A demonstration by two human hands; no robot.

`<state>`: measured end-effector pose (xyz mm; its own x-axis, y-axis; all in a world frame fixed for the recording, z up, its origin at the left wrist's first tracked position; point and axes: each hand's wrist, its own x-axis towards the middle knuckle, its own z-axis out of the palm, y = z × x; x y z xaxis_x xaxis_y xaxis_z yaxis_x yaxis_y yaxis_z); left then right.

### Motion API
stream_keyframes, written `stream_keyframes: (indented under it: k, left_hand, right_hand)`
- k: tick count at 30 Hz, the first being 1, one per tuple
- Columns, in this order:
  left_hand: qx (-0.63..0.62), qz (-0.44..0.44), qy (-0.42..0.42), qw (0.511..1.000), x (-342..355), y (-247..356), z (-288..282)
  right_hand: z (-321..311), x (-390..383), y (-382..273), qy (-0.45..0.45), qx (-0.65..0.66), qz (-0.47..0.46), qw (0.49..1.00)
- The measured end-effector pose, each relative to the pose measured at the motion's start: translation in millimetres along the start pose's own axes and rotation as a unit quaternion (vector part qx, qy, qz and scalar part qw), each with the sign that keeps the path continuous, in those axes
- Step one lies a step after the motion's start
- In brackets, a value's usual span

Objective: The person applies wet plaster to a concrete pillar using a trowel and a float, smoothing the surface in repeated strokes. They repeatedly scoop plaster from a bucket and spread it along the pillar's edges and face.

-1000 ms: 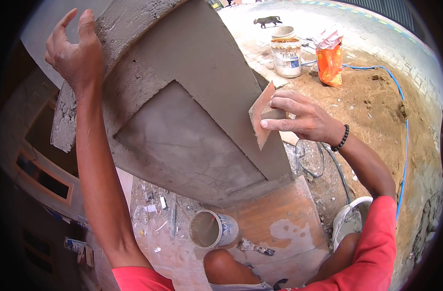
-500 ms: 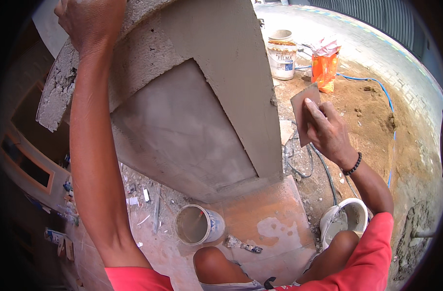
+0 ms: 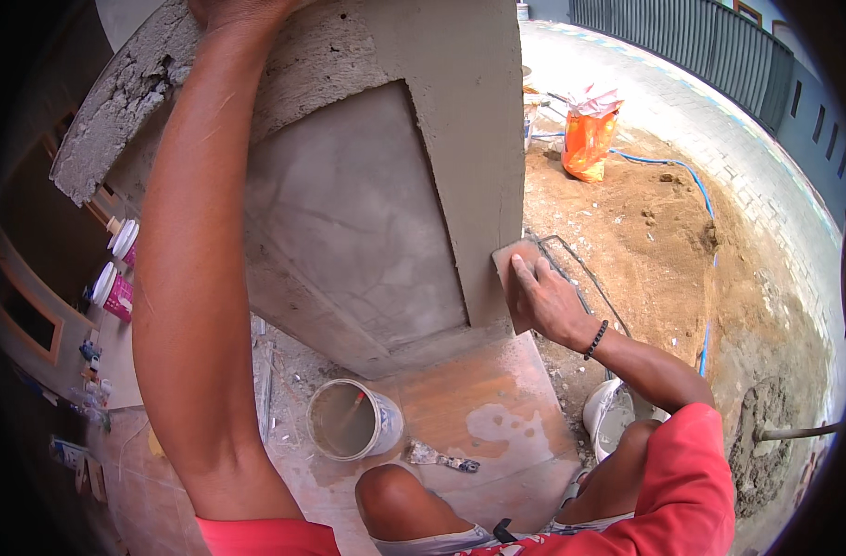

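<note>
My left hand [image 3: 233,14] is high at the top of the grey plastered structure [image 3: 469,167], on or beside its rough rim, its fingers mostly out of frame. The structure has a smooth, darker recessed panel [image 3: 349,213] with straight edges. My right hand [image 3: 548,301] grips a small flat reddish-brown plate [image 3: 513,278], held against the structure's smoother right band near the lower corner of the recess. Below stand a bucket [image 3: 344,422] of grey water and a dirty scraper [image 3: 432,456] on a stained board [image 3: 506,394].
A white bucket [image 3: 597,412] of grey mix sits by my right knee. An orange bag [image 3: 590,144], a blue hose [image 3: 659,159], dark cables [image 3: 580,264] and sand [image 3: 655,232] lie to the right; paint pails [image 3: 117,292] stand at left. A metal gate [image 3: 673,56] is beyond.
My right hand has moved down along the structure's right band with the plate. My left hand has risen partly out of frame. The cat seen earlier is no longer visible.
</note>
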<state>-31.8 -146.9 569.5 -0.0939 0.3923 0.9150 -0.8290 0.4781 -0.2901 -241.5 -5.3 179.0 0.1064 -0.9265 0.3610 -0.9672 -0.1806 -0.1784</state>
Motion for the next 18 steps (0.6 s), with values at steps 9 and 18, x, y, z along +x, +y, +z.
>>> stream_keyframes:
  k: [9,18]
  left_hand:
    - [-0.005,-0.006,-0.022,1.0,14,10,-11]
    - [-0.011,-0.011,-0.004,1.0,5,7,-5]
  right_hand:
    - [-130,82,-39,0.259,-0.003,-0.027,0.966]
    - [-17,-6,-13,-0.014,0.009,-0.007,1.0]
